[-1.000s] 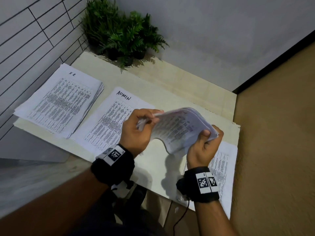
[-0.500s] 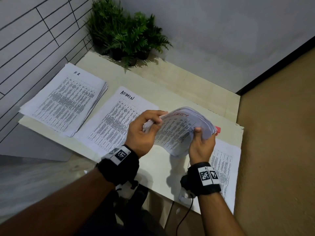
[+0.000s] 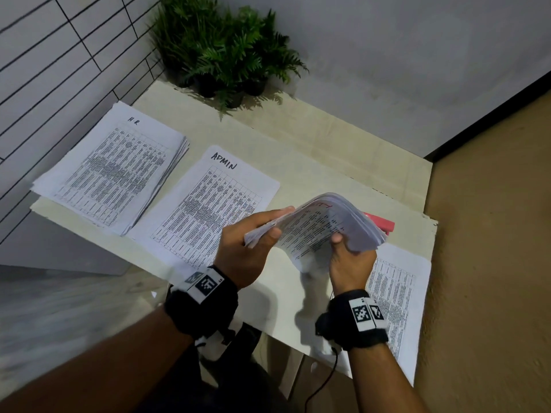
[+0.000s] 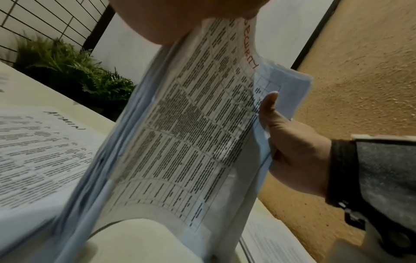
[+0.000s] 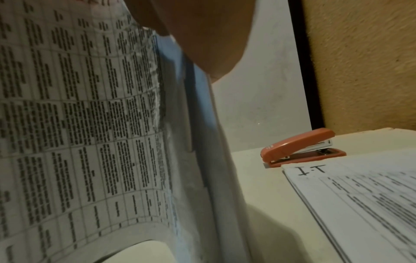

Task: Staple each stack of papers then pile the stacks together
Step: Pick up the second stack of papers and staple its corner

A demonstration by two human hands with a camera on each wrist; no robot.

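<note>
Both hands — left hand (image 3: 244, 248) and right hand (image 3: 351, 263) — pinch the bowed SECURITY stack (image 3: 325, 225) above the worktop (image 3: 298, 162); stapler (image 5: 301, 147) just beyond.

Potted ferns (image 3: 226, 52) by tiled wall (image 3: 59, 55)

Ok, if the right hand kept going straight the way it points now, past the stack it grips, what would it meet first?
Most likely the red stapler on the table, which lies just beyond the right hand and the lifted stack. Depth is unclear, so the hand might pass above it.
</note>
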